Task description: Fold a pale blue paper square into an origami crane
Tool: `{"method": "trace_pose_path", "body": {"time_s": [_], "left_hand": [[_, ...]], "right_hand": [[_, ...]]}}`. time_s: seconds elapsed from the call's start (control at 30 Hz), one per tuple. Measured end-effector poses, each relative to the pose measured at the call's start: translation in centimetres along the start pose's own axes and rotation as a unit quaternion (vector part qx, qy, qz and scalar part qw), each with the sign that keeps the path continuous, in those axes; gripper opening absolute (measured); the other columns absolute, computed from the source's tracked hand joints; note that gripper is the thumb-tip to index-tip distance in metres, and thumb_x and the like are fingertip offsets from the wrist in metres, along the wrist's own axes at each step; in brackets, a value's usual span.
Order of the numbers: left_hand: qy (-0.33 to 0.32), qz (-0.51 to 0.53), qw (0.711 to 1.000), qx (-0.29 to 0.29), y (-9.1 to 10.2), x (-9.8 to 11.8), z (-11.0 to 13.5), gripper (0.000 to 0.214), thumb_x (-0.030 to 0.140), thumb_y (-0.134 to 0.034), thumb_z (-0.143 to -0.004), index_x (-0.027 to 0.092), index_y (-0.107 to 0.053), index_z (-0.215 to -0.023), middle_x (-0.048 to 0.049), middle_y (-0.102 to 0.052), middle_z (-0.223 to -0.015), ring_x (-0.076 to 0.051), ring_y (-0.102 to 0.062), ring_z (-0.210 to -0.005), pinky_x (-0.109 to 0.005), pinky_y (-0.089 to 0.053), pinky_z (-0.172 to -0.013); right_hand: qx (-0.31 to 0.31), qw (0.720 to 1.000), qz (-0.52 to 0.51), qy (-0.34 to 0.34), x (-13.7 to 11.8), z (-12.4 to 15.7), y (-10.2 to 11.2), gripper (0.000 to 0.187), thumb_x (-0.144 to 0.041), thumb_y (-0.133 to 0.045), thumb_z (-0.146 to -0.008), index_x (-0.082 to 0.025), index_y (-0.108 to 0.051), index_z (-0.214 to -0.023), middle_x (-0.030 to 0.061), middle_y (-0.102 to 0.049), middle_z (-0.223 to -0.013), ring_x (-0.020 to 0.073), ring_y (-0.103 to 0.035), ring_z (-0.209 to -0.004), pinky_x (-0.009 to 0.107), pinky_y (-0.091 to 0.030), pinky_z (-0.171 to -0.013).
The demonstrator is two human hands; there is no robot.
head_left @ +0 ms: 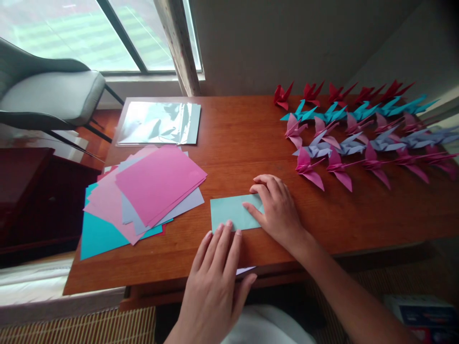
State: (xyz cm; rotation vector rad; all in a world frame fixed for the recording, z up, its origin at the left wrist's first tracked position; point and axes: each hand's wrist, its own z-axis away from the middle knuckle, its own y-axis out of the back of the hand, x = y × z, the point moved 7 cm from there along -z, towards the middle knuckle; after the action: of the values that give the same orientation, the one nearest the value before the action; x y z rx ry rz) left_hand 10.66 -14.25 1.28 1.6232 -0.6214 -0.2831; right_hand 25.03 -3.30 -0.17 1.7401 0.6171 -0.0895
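Observation:
A light teal sheet of paper (229,212), folded into a narrow rectangle, lies on the wooden table (244,129) in front of me. My left hand (217,272) lies flat with fingers stretched out, its fingertips pressing the sheet's near edge. My right hand (276,208) rests on the sheet's right end, fingers extended and pressing it down. Neither hand lifts the paper.
A loose stack of pink, lilac and teal paper (143,196) lies at the left, with a clear plastic sleeve (159,123) behind it. Rows of folded paper cranes (358,129) in red, teal, pink and lilac fill the right side. A grey chair (50,95) stands by the window.

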Motion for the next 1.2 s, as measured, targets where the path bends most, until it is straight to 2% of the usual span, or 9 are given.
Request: {"method": "trace_pose_path", "body": {"time_s": [0.23, 0.33, 0.47, 0.57, 0.7, 0.87, 0.97, 1.07, 1.2], "left_hand": [[-0.006, 0.029, 1.0, 0.009, 0.3, -0.9, -0.8, 0.054, 0.029, -0.057, -0.094, 0.011, -0.051, -0.145, -0.0154, -0.047, -0.156, -0.031, -0.043, -0.145, -0.047, -0.029, -0.121], [-0.012, 0.058, 0.998, 0.01, 0.1, -1.1, -1.3, 0.049, 0.029, -0.056, -0.095, 0.014, -0.054, -0.142, -0.0134, -0.051, -0.154, -0.031, -0.045, -0.143, -0.049, -0.031, -0.121], [-0.014, 0.106, 0.994, 0.018, 0.1, -1.6, -1.6, 0.047, 0.026, -0.057, -0.095, 0.013, -0.055, -0.14, -0.0154, -0.05, -0.153, -0.032, -0.044, -0.144, -0.051, -0.033, -0.12], [-0.011, 0.185, 0.982, 0.036, 0.4, -2.0, -1.7, 0.042, 0.015, -0.056, -0.094, 0.013, -0.057, -0.136, -0.0152, -0.055, -0.149, -0.027, -0.048, -0.141, -0.042, -0.042, -0.115], [0.075, 0.37, 0.926, 0.021, 0.2, -3.6, -2.5, 0.039, 0.02, -0.054, -0.098, 0.017, -0.056, -0.137, -0.0142, -0.061, -0.142, -0.022, -0.061, -0.128, -0.032, -0.054, -0.101], [0.194, 0.604, 0.773, 0.0, -0.1, -5.2, -4.3, 0.05, 0.043, -0.048, -0.102, 0.019, -0.048, -0.145, -0.0143, -0.066, -0.135, -0.028, -0.066, -0.12, -0.037, -0.056, -0.096], [0.237, 0.655, 0.717, 0.001, -0.6, -5.8, -5.0, 0.047, 0.045, -0.055, -0.099, 0.019, -0.055, -0.138, -0.0107, -0.069, -0.13, -0.027, -0.067, -0.117, -0.036, -0.055, -0.096], [0.246, 0.673, 0.698, 0.01, -1.3, -5.9, -5.3, 0.039, 0.037, -0.059, -0.097, 0.02, -0.057, -0.133, -0.0085, -0.071, -0.124, -0.023, -0.068, -0.112, -0.031, -0.055, -0.091], [0.245, 0.654, 0.716, 0.028, -2.0, -6.2, -5.3, 0.038, 0.031, -0.059, -0.097, 0.018, -0.055, -0.133, -0.0096, -0.072, -0.118, -0.022, -0.069, -0.105, -0.027, -0.056, -0.083]], "right_hand": [[0.028, 0.997, -0.066, -0.022, 0.6, 0.1, 0.5, 0.009, -0.024, -0.066, -0.09, -0.021, -0.058, -0.091, 0.0134, -0.063, -0.116, 0.0299, -0.057, -0.116, 0.047, -0.048, -0.101], [0.051, 0.991, -0.119, -0.03, 0.9, 0.2, 1.0, 0.01, -0.017, -0.062, -0.09, -0.023, -0.056, -0.085, 0.0096, -0.066, -0.107, 0.0273, -0.059, -0.109, 0.046, -0.049, -0.098], [0.071, 0.979, -0.179, -0.064, 1.3, 0.7, 2.2, 0.015, -0.021, -0.063, -0.091, -0.024, -0.054, -0.079, 0.0065, -0.069, -0.098, 0.0248, -0.063, -0.1, 0.042, -0.051, -0.091], [0.082, 0.968, -0.217, -0.093, 1.4, 1.2, 3.4, 0.02, -0.027, -0.064, -0.093, -0.024, -0.055, -0.076, 0.0055, -0.07, -0.096, 0.0232, -0.065, -0.098, 0.04, -0.052, -0.088], [0.07, 0.961, -0.255, -0.077, -0.1, 2.0, 4.6, 0.014, -0.024, -0.062, -0.094, -0.024, -0.059, -0.08, 0.0048, -0.071, -0.101, 0.0213, -0.066, -0.104, 0.039, -0.052, -0.093], [0.017, 0.971, -0.239, 0.021, -4.6, 3.4, 4.2, 0.003, -0.027, -0.062, -0.094, -0.024, -0.061, -0.095, 0.0059, -0.073, -0.116, 0.024, -0.061, -0.122, 0.047, -0.045, -0.108], [-0.038, 0.976, -0.21, 0.05, -6.6, 4.2, 3.1, 0.021, -0.04, -0.061, -0.095, -0.024, -0.063, -0.108, 0.0075, -0.07, -0.13, 0.0292, -0.055, -0.132, 0.058, -0.032, -0.119], [-0.045, 0.972, -0.22, 0.066, -7.2, 4.4, 2.8, 0.025, -0.039, -0.06, -0.096, -0.023, -0.063, -0.114, 0.0082, -0.068, -0.132, 0.0289, -0.055, -0.133, 0.058, -0.034, -0.119], [0.033, 0.978, -0.201, 0.039, -5.2, 3.6, 4.1, 0.021, -0.019, -0.058, -0.094, -0.024, -0.064, -0.114, 0.0086, -0.069, -0.13, 0.026, -0.057, -0.13, 0.05, -0.047, -0.111]]}}
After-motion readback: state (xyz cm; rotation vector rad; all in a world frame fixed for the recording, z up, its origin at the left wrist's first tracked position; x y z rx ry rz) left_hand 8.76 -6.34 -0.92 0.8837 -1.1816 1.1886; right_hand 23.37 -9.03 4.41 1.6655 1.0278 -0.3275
